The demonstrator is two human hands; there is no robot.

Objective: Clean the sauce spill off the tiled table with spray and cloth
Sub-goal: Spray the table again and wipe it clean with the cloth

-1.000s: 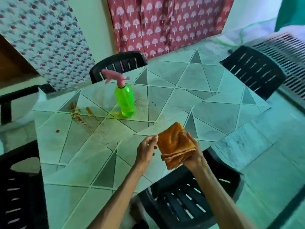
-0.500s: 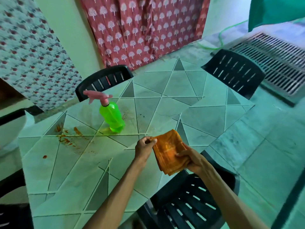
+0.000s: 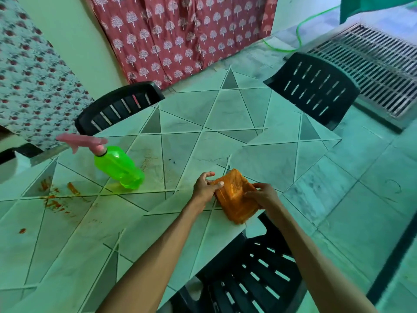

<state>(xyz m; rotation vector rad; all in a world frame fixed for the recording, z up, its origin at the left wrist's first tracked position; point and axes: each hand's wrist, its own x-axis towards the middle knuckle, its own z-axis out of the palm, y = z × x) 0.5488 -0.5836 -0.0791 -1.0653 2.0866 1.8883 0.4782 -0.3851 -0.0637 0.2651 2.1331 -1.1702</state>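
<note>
An orange folded cloth (image 3: 235, 199) lies near the tiled table's (image 3: 225, 114) right front edge. My left hand (image 3: 205, 188) pinches its left edge with thumb and fingers. My right hand (image 3: 262, 196) grips its right side. A green spray bottle (image 3: 119, 167) with a pink trigger head stands to the left, apart from both hands. Red-orange sauce smears (image 3: 56, 199) spread over the tiles further left, with one small blob (image 3: 22, 231) nearer me.
Black plastic chairs stand around the table: one at the far side (image 3: 117, 107), one at the right (image 3: 316, 89), one just below my arms (image 3: 252, 274). A metal floor grate (image 3: 372, 64) and a green hose (image 3: 300, 35) lie at the far right.
Both hands have lowered the cloth from the air onto the table near its edge and folded it more compactly. The camera has tilted, shifting the view.
</note>
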